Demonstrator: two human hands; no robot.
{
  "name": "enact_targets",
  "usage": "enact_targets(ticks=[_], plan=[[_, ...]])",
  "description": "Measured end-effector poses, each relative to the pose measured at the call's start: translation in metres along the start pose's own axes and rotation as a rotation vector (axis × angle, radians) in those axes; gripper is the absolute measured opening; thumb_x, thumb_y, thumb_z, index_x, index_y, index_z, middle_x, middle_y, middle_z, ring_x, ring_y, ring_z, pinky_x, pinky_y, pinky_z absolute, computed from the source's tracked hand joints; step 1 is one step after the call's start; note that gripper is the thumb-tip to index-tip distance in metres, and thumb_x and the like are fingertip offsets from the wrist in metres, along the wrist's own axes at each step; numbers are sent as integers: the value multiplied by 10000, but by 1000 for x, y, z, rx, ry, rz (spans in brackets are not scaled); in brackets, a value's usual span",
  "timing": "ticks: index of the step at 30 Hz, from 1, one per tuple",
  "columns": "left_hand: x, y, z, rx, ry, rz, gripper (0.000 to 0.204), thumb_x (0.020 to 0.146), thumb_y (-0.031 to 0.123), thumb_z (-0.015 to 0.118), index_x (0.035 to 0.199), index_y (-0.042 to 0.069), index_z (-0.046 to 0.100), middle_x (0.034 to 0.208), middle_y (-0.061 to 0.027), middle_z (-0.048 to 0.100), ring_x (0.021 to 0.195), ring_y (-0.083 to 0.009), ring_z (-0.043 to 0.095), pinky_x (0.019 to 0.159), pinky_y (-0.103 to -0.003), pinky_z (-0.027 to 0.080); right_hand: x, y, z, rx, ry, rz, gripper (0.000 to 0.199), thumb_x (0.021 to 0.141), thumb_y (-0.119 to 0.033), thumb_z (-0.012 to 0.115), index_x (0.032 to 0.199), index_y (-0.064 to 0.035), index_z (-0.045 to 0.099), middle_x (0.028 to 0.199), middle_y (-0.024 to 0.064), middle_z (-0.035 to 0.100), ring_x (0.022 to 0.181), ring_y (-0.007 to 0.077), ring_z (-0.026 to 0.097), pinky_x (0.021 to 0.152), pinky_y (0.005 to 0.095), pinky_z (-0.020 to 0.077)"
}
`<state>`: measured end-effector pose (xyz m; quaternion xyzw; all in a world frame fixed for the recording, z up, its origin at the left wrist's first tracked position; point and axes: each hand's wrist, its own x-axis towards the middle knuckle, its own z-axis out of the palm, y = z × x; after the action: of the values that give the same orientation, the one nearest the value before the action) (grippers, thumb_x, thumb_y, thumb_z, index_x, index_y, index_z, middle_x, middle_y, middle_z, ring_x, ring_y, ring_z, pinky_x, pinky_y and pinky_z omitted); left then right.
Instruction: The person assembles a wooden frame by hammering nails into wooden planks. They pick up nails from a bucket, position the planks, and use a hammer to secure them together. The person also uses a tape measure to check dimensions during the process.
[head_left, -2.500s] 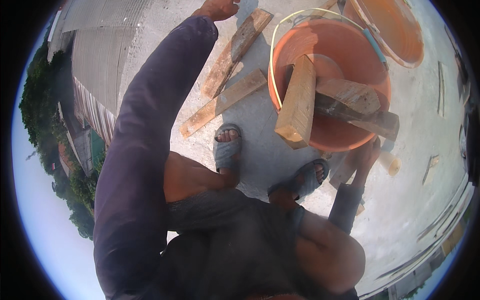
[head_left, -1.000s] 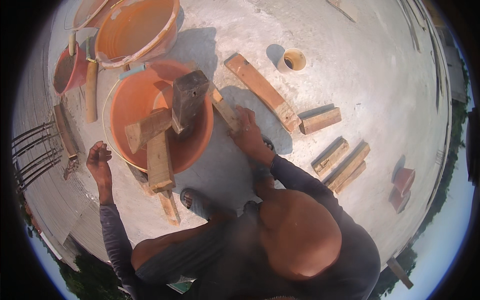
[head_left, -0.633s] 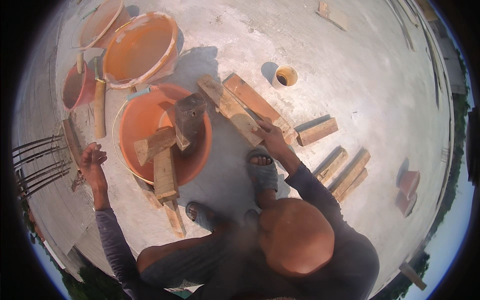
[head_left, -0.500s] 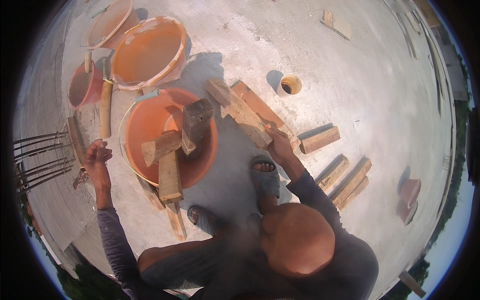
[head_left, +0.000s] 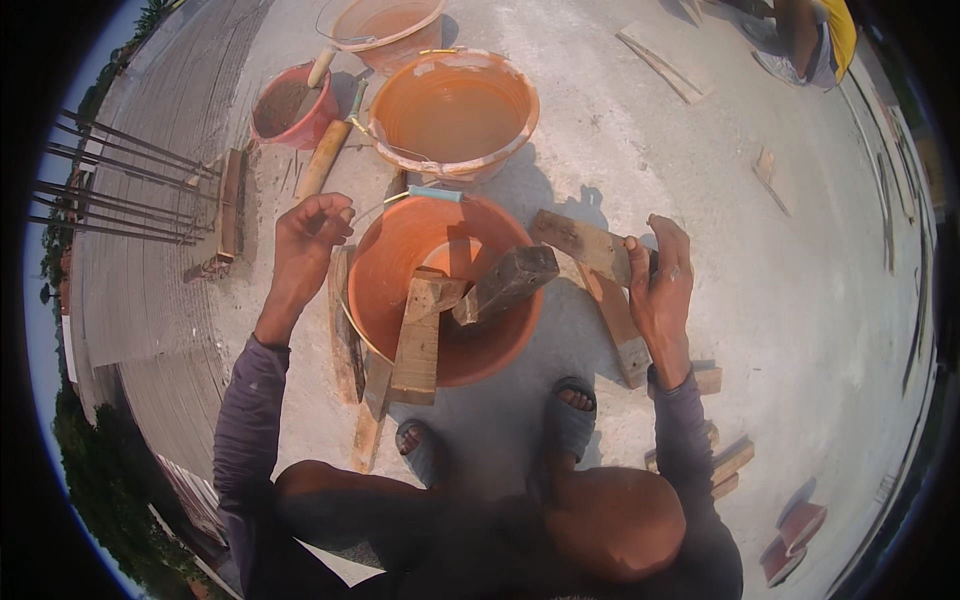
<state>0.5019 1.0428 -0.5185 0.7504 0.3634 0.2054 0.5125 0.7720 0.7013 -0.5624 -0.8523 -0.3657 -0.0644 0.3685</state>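
My right hand grips one end of a short wooden block, thumb on the near side, and its far end reaches toward the bucket. Raised left of the bucket, my left hand has its fingers curled in, and nothing shows in them. Between my hands stands an orange bucket with a light handle. Several wood pieces sit in it or lean over its rim: a dark block and a paler block among them. Under the held block, a reddish board lies on the concrete.
Behind the bucket stand a wide orange tub, another tub and a small red bucket. A wooden-handled tool lies beside them. Rebar rods stick out at left. Wood offcuts lie near my right knee. Another person is at upper right.
My right hand has lifted the wooden block off the board and brought it up beside the bucket. My left hand has risen and come nearer the bucket. The view has shifted.
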Motion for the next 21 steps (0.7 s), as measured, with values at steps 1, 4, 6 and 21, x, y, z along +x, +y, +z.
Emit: enact_targets(ticks=[1,4,6,21], plan=[[5,2,2,-2,-31,41,182,965,110,700,1107,-4,698,944,-32,704,802,-110,647,744,-273,515,10,-5,-1,-11,0,-56,351,977,-138,669,1272,22,565,1291,245,571,1029,416,651,760,453,570],[21,4,10,24,-44,-56,176,969,105,689,1111,1,696,956,-22,705,797,-103,633,750,-273,512,37,-14,0,-52,-155,72,359,963,-131,676,1279,-2,563,1316,215,561,1068,381,663,735,454,592],[26,2,17,54,-50,-31,172,974,104,681,1110,-1,695,959,-19,703,801,-97,626,748,-274,513,47,-16,4,-97,-137,49,365,964,-139,688,1290,-23,572,1337,194,563,1031,357,685,756,444,592],[45,-44,7,100,-15,-131,240,1004,232,699,923,7,721,925,-30,704,897,-109,619,825,-295,498,60,-9,31,368,-29,240,365,954,-160,719,1274,-4,641,1286,128,638,1002,224,678,901,379,529]])
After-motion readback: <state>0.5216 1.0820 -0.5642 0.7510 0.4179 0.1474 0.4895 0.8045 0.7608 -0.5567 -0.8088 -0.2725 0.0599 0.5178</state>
